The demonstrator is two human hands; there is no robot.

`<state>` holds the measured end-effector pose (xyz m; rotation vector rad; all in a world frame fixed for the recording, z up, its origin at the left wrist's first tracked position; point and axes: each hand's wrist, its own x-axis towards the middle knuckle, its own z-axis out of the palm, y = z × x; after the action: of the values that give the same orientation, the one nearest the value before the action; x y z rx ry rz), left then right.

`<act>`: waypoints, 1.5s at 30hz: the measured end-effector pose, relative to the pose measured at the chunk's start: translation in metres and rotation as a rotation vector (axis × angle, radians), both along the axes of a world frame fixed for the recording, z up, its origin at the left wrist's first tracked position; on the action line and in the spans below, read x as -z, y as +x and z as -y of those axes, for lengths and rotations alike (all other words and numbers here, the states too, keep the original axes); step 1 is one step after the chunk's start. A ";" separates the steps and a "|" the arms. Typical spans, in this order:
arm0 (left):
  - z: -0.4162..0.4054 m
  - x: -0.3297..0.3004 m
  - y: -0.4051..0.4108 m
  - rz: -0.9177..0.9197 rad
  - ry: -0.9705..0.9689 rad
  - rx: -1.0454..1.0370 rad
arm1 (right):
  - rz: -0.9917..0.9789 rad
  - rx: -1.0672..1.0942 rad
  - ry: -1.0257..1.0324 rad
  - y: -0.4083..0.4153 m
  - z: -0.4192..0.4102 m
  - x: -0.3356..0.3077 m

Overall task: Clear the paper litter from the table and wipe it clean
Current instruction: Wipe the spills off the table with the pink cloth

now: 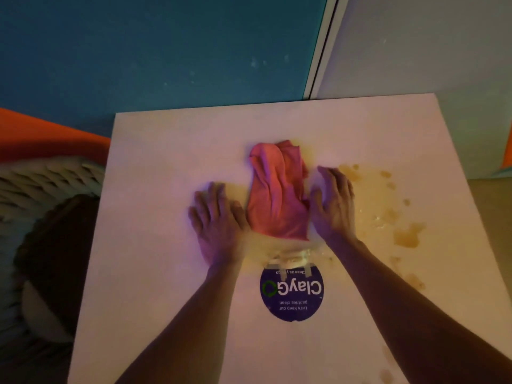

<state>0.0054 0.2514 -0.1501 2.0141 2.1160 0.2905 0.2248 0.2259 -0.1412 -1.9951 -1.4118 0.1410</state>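
Both hands lie flat on the white table [155,162], fingers straight and holding nothing. The crumpled pink cloth [277,192] sits between them, the left hand [219,217] touching its left edge and the right hand [333,202] its right. Brownish spill stains [407,234] spread just right of the right hand. Below the wrists a round purple sticker [292,293] reads "ClayGo", "Clean as you go", "Let's keep our pantries clean"

Crumpled cloth [277,189], pink-red, on a pale bench [166,151] tinged pink and marked on its right side with amber-brown spill stains [407,234]. Round sticker [292,293], dark purple with white lettering and a green ring. Background wall [138,51] teal; adjoining panel [429,45] grey; seat [41,131] at left orange.
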 end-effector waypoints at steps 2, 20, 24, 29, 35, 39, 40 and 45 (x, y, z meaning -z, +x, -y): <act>0.001 0.001 -0.001 -0.009 0.003 0.005 | 0.060 -0.060 -0.035 -0.024 -0.014 -0.011; -0.078 -0.003 0.104 -0.045 0.082 0.012 | 0.340 -0.210 -0.307 0.045 -0.130 0.008; -0.079 0.007 0.106 -0.083 0.041 0.010 | 0.346 -0.079 -0.321 0.120 -0.128 0.014; -0.076 0.004 0.108 -0.078 0.067 0.002 | 0.344 0.049 -0.339 0.222 -0.092 0.012; -0.075 0.005 0.112 -0.088 0.073 -0.023 | 0.386 0.158 -0.375 0.243 -0.048 0.016; -0.076 0.004 0.113 -0.102 0.083 -0.009 | 0.356 0.184 -0.402 0.240 -0.071 0.015; -0.076 0.005 0.113 -0.112 0.087 -0.006 | 0.319 0.218 -0.418 0.237 -0.083 0.016; -0.076 0.006 0.115 -0.122 0.082 -0.004 | 0.242 0.254 -0.388 0.182 -0.115 0.016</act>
<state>0.1202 0.3274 -0.1562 2.1253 2.2145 0.2656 0.4071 0.3408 -0.1572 -2.5675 -1.3360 0.0638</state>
